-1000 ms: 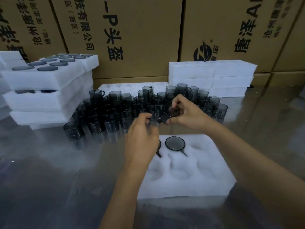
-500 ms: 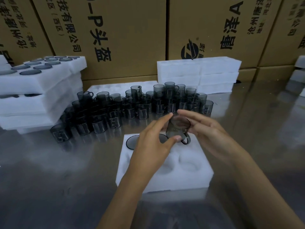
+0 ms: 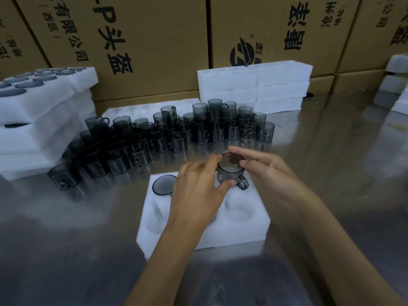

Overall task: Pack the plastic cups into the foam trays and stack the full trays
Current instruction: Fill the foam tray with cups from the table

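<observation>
A white foam tray (image 3: pixel 249 226) lies on the steel table in front of me. One smoky grey cup (image 3: pixel 164 184) sits sunk in its far left hole, only the rim showing. Over the tray's far right corner a second grey cup (image 3: pixel 230 171) stands upright, handle toward me. My left hand (image 3: pixel 198 193) pinches its rim and side with thumb and forefinger. On the cup's right, the fingers of my right hand (image 3: pixel 269 171) touch its rim. A crowd of several loose grey cups (image 3: pixel 176 133) stands behind the tray.
Stacked full foam trays (image 3: pixel 42 120) stand at the left, cup rims showing on top. A stack of empty foam trays (image 3: pixel 256 85) stands at the back, with another foam piece (image 3: pixel 143 111) behind the cups. Cardboard boxes (image 3: pixel 143 40) wall the rear. More foam (image 3: pixel 397 85) lies at far right.
Both hands have brought the grey cup down from the loose pile to the tray's far right corner. It is turned upright and lower than half a second ago.
</observation>
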Tool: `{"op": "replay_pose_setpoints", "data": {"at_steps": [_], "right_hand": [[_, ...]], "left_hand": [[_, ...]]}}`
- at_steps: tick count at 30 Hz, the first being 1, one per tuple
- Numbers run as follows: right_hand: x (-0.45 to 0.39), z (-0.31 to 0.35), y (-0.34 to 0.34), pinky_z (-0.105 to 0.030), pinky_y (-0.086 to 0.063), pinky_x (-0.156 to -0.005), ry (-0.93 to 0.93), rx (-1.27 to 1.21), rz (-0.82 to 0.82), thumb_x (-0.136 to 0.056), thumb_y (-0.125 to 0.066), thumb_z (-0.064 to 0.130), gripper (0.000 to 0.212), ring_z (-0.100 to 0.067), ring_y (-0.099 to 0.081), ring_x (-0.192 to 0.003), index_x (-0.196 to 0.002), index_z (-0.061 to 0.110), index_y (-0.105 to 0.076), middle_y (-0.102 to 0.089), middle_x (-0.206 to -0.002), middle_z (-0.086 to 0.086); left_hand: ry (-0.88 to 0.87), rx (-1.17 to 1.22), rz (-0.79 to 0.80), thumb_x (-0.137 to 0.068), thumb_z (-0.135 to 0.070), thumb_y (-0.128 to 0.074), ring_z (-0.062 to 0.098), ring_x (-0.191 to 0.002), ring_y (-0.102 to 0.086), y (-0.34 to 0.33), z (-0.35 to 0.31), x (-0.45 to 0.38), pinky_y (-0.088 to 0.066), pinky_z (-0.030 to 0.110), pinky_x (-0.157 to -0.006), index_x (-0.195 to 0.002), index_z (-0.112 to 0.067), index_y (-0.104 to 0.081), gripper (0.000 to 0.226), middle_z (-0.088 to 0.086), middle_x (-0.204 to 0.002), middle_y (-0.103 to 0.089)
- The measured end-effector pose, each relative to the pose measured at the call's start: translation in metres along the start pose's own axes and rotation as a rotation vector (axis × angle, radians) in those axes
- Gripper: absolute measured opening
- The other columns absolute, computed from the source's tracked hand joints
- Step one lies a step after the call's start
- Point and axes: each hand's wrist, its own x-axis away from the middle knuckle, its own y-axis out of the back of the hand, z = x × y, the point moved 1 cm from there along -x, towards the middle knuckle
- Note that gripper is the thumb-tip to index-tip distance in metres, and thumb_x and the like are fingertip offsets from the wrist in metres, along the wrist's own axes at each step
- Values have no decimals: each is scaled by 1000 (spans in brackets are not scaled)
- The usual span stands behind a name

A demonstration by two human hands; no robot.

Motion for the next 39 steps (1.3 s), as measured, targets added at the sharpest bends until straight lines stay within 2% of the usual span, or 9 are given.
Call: {"op": "replay_pose_setpoints", "data": {"at_steps": [6, 9, 13, 17, 21, 25, 30, 36, 39], "right_hand": [[4, -7, -3, -37, -36, -118, -51, 30, -21, -99, -52, 6, 40, -3, -55, -129, -121, 31, -73, -68, -128, 14], [5, -11, -2, -36, -33, -119, -72, 114, 23, -100, -52, 11, 39, -2, -49, -134, -122, 37, -72, -62, -136, 16], [4, -16, 1, -27, -23, -117, -80, 175, 98, -100, -57, 15, 37, 1, -24, -147, -124, 40, -70, -35, -158, 15], [4, -19, 3, -28, -19, -116, -115, 199, 122, -99, -60, 19, 37, 4, -16, -149, -119, 48, -70, -27, -162, 12], [6, -21, 3, -36, -27, -121, -142, 153, 133, -99, -59, 24, 35, 0, -37, -142, -121, 49, -69, -51, -143, 23], [8, -25, 2, -40, -40, -114, -149, 48, 83, -98, -60, 19, 37, -9, -58, -126, -124, 43, -69, -66, -132, 13], [5, -34, -1, -15, -54, -86, -141, -133, 26, -98, -61, 12, 44, 10, -61, -113, -129, 42, -65, -67, -113, 34], [1, -41, -4, -27, -58, -67, -176, -146, -152, -92, -70, 20, 23, -19, -75, -91, -110, 34, -75, -77, -105, -1], [-2, -44, -4, -28, -59, -65, -203, -164, -210, -90, -71, 20, 17, -20, -76, -86, -103, 29, -77, -78, -100, -3]], "left_hand": [[-16, -71, 27, -86, -58, -64, 22, -122, -46, 3, -1, 6, -34, 28, -101, -140, -31, -54, 61, -5, -120, -67], [-95, -157, -46, -90, -46, -63, 20, -120, -56, 8, -3, 9, -39, 32, -102, -126, -22, -69, 44, -3, -112, -73], [-84, -161, 118, -93, -42, -38, 14, -142, -35, 7, 1, 12, -21, 35, -113, -134, -23, -63, 51, -7, -143, -57], [-90, -206, 186, -100, -37, -40, 13, -147, -25, 5, 4, 10, -17, 37, -114, -138, -29, -57, 43, -9, -152, -47], [-59, -157, 223, -100, -38, -40, 8, -144, -29, 6, 9, 8, -16, 32, -112, -141, -34, -53, 43, -15, -156, -39], [-48, -57, 249, -100, -38, -47, 4, -140, -29, 9, 14, 6, -14, 28, -109, -140, -35, -54, 41, -18, -153, -41], [-37, 20, 273, -100, -39, -51, 6, -135, -34, 13, 22, 2, -15, 26, -103, -138, -34, -57, 39, -19, -145, -47], [155, 120, 9, -98, -26, -55, 16, -132, -44, 33, 73, -10, -26, 39, -116, -130, -30, -65, 33, -10, -140, -54], [351, 287, -205, -97, -10, -52, 22, -119, -57, 38, 120, -13, -41, 41, -107, -125, -20, -68, 34, 0, -130, -63]]}}
